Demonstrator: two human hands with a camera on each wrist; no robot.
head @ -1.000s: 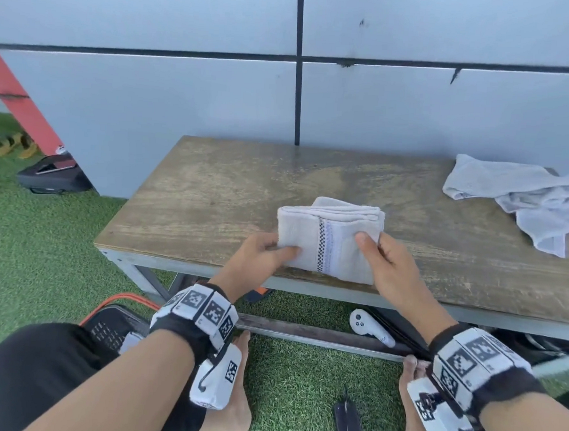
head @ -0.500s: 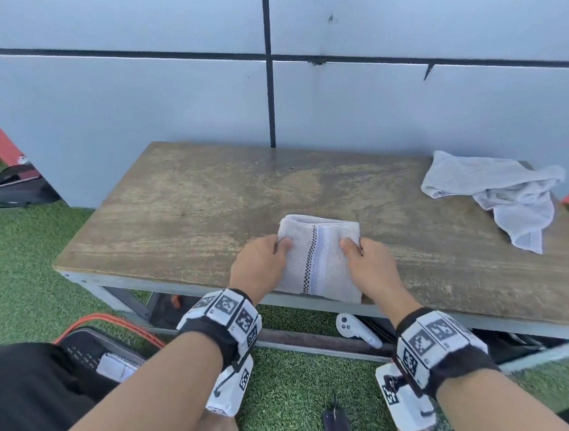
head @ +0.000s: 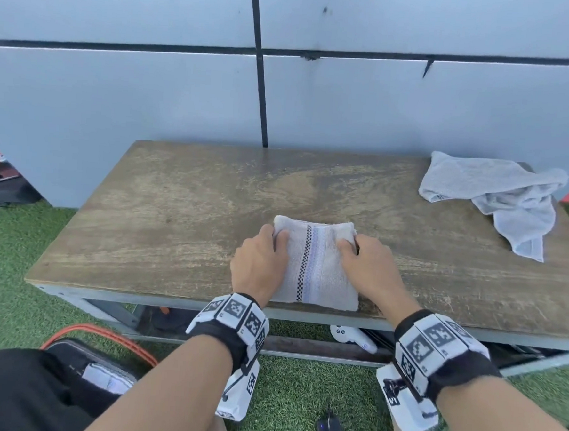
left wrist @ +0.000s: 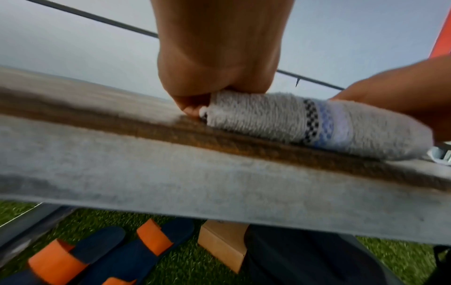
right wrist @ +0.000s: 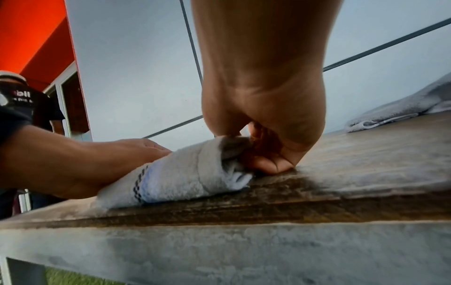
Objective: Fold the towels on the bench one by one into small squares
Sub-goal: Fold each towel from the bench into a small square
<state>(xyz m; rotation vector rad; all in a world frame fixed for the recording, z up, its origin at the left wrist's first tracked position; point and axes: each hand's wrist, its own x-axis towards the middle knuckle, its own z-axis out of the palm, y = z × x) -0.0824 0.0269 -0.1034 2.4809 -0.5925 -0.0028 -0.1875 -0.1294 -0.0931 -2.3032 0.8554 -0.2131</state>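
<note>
A folded white towel (head: pixel 317 264) with a black check and blue stripe lies near the front edge of the wooden bench (head: pixel 176 215). My left hand (head: pixel 260 260) grips its left side, thumb on top and fingers curled under the edge. My right hand (head: pixel 366 270) grips its right side the same way. In the left wrist view my left hand (left wrist: pixel 195 104) holds the folded towel (left wrist: pixel 268 115) at its end. In the right wrist view my right hand (right wrist: pixel 263 160) pinches the folded towel's (right wrist: pixel 185 169) layered edge. A crumpled grey towel (head: pixel 497 198) lies at the bench's far right.
A blue-grey panelled wall (head: pixel 350 102) stands behind the bench. Under the bench are a white controller (head: pixel 352 337), sandals (left wrist: pixel 102 250) and a box (left wrist: pixel 224 244) on green turf. A black bag with an orange cable (head: pixel 102 344) lies by my left knee. A person (right wrist: pixel 26 108) stands at the left.
The towel was folded once more, into a smaller, thicker square, and now lies flat. Both hands have slid to its sides and grip it. My head view shifted right.
</note>
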